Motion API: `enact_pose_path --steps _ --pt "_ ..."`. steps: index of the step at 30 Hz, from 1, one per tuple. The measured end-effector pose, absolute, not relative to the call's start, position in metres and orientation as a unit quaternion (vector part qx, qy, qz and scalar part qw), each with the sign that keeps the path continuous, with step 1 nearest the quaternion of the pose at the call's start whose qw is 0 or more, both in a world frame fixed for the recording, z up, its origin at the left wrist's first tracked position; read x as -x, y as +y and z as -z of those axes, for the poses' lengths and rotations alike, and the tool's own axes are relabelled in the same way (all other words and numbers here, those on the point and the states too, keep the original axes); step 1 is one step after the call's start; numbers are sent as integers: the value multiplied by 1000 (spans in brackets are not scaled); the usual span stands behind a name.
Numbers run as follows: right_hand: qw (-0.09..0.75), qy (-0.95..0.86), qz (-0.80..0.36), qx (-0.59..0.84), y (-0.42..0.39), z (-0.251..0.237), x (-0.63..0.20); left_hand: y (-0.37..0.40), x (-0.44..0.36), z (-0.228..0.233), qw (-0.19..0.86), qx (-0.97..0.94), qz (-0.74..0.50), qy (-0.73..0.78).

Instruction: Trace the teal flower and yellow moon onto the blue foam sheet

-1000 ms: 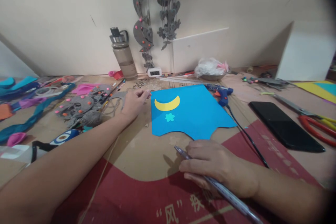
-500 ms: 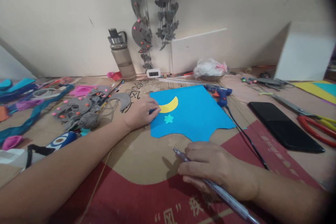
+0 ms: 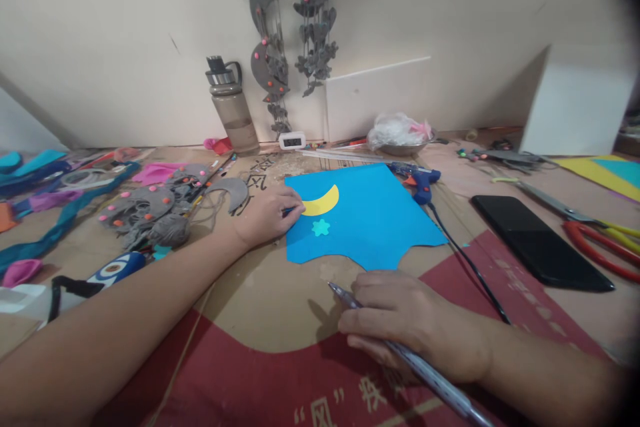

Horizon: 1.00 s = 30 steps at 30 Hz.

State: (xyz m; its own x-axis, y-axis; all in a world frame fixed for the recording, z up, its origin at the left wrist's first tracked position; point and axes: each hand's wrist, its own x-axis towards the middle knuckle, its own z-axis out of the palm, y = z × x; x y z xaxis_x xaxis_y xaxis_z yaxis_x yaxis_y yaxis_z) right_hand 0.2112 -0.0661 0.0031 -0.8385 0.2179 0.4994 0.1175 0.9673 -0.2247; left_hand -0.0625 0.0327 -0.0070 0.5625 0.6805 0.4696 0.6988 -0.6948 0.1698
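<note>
A blue paper sheet [image 3: 373, 220] lies on the cardboard-covered table, bearing a yellow crescent cutout [image 3: 324, 202] and a small teal flower cutout [image 3: 321, 227]. My left hand [image 3: 267, 213] rests at the sheet's left edge, fingertips pinching that edge beside the crescent's tip. Near the front, my right hand [image 3: 410, 320] lies knuckles-up just below the sheet, closed around a clear pen [image 3: 425, 370] whose tip points up-left toward the paper.
A blue glue gun [image 3: 420, 180] with its black cord sits right of the sheet, then a black phone [image 3: 540, 240] and red-handled scissors [image 3: 600, 240]. Grey felt crescents [image 3: 150, 207] and coloured scraps crowd the left. A water bottle [image 3: 233, 107] stands by the wall.
My left hand came in from the grey felt pieces to the blue sheet's left edge and has stayed there since. The right hand with the pen has barely moved.
</note>
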Motion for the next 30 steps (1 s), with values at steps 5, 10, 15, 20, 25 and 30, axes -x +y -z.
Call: enact_pose_path --steps 5,10,15,20,25,30 --pt "269 -955 -88 89 -66 -4 -211 34 65 8 6 868 287 -405" --pt "267 -956 -88 87 -66 -5 -212 35 66 5 -14 831 327 -450" --pt "270 -954 -91 88 -66 -4 -211 43 76 2 -11 751 391 -532" --pt "269 -954 -98 87 -66 -4 -211 45 80 2 -5 748 392 -535" --pt "270 -954 -90 92 -66 -4 -211 37 68 5 -14 841 305 -446" --pt "278 -952 -87 91 -67 -4 -211 35 65 6 0 882 247 -401"
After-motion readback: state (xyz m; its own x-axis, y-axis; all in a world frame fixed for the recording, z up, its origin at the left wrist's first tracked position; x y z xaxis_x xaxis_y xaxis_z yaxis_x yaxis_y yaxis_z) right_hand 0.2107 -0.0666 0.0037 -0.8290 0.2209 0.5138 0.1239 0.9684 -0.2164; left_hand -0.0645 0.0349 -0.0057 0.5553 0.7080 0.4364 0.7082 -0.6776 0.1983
